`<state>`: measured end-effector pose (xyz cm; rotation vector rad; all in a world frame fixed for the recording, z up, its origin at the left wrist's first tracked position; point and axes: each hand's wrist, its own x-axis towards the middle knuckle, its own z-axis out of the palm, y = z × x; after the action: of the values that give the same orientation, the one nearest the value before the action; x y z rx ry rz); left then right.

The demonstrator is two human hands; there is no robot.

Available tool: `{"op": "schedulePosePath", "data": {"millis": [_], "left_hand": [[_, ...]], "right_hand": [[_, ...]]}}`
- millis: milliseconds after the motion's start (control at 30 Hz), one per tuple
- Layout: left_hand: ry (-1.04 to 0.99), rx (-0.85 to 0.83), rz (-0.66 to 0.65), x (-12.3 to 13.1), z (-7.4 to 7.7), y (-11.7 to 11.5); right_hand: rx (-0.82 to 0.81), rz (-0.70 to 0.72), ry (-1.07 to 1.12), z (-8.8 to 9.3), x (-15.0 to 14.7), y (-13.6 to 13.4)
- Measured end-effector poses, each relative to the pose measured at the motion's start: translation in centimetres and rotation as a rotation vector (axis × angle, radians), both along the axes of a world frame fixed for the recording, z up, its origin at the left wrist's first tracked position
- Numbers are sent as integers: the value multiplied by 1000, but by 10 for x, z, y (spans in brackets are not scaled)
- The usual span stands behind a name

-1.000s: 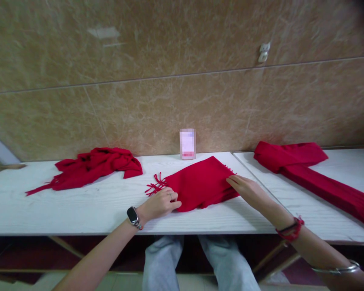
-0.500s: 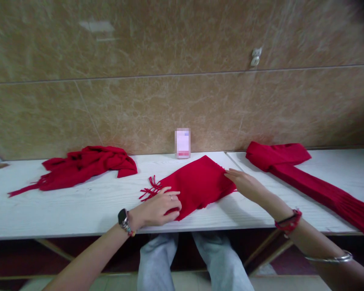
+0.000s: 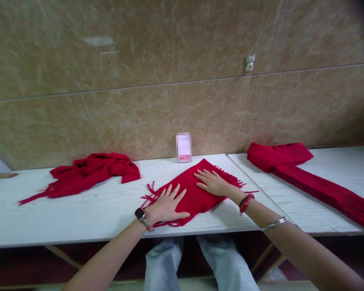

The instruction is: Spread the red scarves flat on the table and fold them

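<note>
A red fringed scarf, folded into a flat slanted piece, lies in front of me on the white table. On its left part, near the tassels, my left hand rests flat with fingers spread. My right hand lies palm down on the upper right part, its fingers stretched out and pointing left. Fringe sticks out at the scarf's left and right ends. Neither hand grips the cloth.
A crumpled red scarf lies at the left. At the right, a long red scarf is folded over and runs off the frame. A blurred phone-like upright object leans by the tiled wall. The white table has a seam right of centre.
My right hand has moved left from the scarf's right edge onto its middle. My left hand has spread its fingers and flattened. Fringe at the right end now shows.
</note>
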<state>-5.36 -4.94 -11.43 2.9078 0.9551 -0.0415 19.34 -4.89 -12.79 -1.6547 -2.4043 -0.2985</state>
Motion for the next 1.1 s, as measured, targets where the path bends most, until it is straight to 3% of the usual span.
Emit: {"op": "schedulePosePath", "data": {"millis": [100, 167, 267, 367, 567, 800, 867, 967, 1100], "left_hand": [[-103, -55, -46, -2, 3, 19], [-273, -71, -15, -4, 6, 39], [-406, -180, 171, -10, 14, 71], [-313, -412, 314, -17, 20, 94], [-233, -605, 262, -24, 24, 102], [-412, -813, 323, -33, 26, 93], [-514, -943, 326, -34, 32, 91], [-751, -1131, 284, -27, 47, 93], [-1044, -1223, 341, 9, 65, 106]], "right_hand": [[-1, 5, 48, 15, -5, -9], [32, 102, 110, 29, -19, -24], [-8, 383, 160, 42, -46, -54], [-96, 531, 38, 41, -70, -78], [-9, 494, -130, 33, -92, -82], [74, 440, -81, 23, -101, -74], [53, 380, 72, 24, -100, -72], [51, 177, 572, 34, -89, -63], [92, -129, 1221, 46, -49, -46]]}}
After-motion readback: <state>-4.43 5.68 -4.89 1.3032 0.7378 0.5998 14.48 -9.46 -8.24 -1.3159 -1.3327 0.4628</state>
